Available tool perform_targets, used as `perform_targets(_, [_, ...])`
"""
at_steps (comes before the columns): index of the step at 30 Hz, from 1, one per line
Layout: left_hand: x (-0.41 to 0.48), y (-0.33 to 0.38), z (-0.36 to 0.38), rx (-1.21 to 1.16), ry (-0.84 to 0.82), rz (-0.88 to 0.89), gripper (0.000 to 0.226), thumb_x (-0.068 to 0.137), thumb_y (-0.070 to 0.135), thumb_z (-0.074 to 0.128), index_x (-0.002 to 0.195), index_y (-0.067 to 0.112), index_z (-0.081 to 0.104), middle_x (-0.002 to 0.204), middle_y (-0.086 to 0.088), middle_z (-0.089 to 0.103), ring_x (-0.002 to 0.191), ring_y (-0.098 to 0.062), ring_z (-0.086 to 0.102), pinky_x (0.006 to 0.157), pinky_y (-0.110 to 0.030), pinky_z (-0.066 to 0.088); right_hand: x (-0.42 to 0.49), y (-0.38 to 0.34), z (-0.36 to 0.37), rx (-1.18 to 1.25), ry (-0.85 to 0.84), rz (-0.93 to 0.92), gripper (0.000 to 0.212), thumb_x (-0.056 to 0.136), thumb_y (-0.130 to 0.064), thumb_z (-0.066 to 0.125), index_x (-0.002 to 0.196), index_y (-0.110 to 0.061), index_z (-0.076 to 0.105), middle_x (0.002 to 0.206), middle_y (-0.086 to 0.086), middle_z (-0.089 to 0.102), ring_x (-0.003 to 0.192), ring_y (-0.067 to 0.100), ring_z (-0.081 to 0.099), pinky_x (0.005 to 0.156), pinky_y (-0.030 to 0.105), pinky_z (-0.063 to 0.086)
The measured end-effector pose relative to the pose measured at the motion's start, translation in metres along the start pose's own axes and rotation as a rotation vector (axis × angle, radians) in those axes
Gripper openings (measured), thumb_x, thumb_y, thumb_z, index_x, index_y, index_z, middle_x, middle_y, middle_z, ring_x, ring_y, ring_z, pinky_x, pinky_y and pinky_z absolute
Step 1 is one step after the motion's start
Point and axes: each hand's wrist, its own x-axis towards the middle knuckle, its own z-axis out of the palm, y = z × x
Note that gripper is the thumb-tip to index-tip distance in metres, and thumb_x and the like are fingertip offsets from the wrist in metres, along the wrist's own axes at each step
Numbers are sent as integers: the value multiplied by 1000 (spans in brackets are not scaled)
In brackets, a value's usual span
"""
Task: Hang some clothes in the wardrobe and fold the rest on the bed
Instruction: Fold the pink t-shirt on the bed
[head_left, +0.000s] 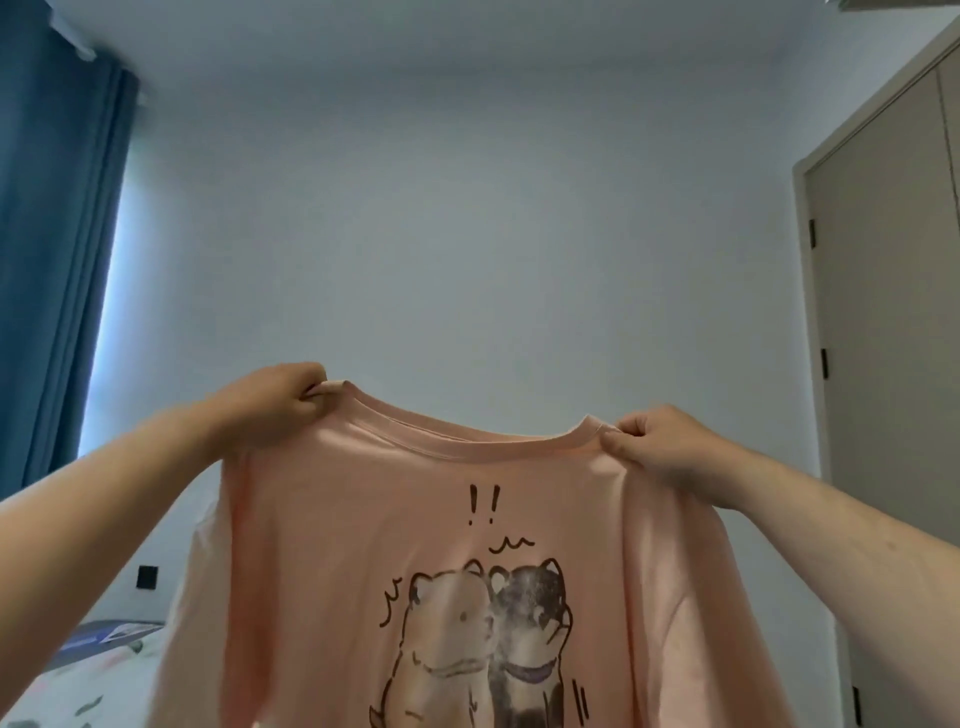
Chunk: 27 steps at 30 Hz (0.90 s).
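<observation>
A pink T-shirt (363, 530) with a cartoon print of two animals hangs spread out in front of me, held up in the air. My left hand (270, 405) pinches the left end of its neckline at the shoulder. My right hand (660, 447) pinches the right end of the neckline. The shirt's lower part runs out of the frame at the bottom. The bed (78, 686), with a patterned sheet, shows at the lower left behind the shirt. The wardrobe (883, 338) stands at the right with its beige doors closed.
A blue curtain (57, 234) hangs at the left beside a bright window strip. A plain pale wall (467, 234) fills the middle. A dark wall socket (147, 577) sits low at the left above the bed.
</observation>
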Motion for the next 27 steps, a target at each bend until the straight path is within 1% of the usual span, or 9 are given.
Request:
perform_targets(2, [-2,3,-16,133,82,55,36,98,34,52,73,13,36,72,-3,49,63,-17,39,58,-32,30,0,-17,-4,-56,114,-86,44,99,-31,56,62,-8,47,61,2,39,59,17,36,58,31,25])
perform_targets(5, [-7,5,-38,72,153,47,36,95,31,58,70,12,42,69,-3,50,62,-16,42,57,-31,31,3,-32,-7,-45,209,-165,49,99,-41,55,64,-6,49,63,4,39,59,17,35,59,32,25])
perform_targets(9, [-9,-4,-29,-96,101,31,33,93,24,62,66,7,52,64,-3,49,60,-18,43,57,-31,31,8,-27,4,-122,171,-133,43,100,-37,55,64,-15,46,61,2,38,57,17,34,57,34,23])
perform_targets(12, [-13,-19,14,-127,13,-3,35,92,27,62,71,0,55,64,-4,48,62,-18,42,59,-32,32,6,-5,32,-221,113,-70,47,100,-32,54,57,-17,41,55,-2,37,53,14,33,53,35,23])
perform_targets(18, [-44,-67,167,-172,-156,-122,32,91,19,62,66,2,53,61,-1,47,58,-15,41,54,-31,29,2,97,138,-303,-52,87,48,100,-31,53,56,-15,41,53,-5,43,52,11,39,49,29,23])
perform_targets(21, [-78,-90,255,-236,-225,-183,36,90,14,63,58,13,46,57,0,45,57,-14,43,51,-24,27,-8,154,197,-298,-139,164,47,100,-37,51,58,-16,44,58,-4,48,58,14,45,51,29,27])
perform_targets(23, [-109,-108,314,-299,-266,-254,42,90,14,65,54,18,44,54,4,44,52,-6,40,50,-21,27,-17,190,236,-289,-206,237,48,98,-42,52,57,-17,45,58,-4,49,58,13,45,51,26,29])
perform_targets(25, [-143,-128,369,-345,-347,-353,41,91,19,65,55,16,46,54,5,46,49,-4,40,49,-22,26,-25,228,275,-240,-256,300,48,93,-43,57,54,-17,43,54,-4,45,54,11,42,51,29,29])
perform_targets(27, [-172,-147,419,-369,-413,-442,39,94,23,63,59,12,50,56,4,49,52,-9,43,52,-27,28,-33,267,312,-178,-310,333,48,89,-42,63,54,-17,42,52,-5,43,53,12,40,54,34,29])
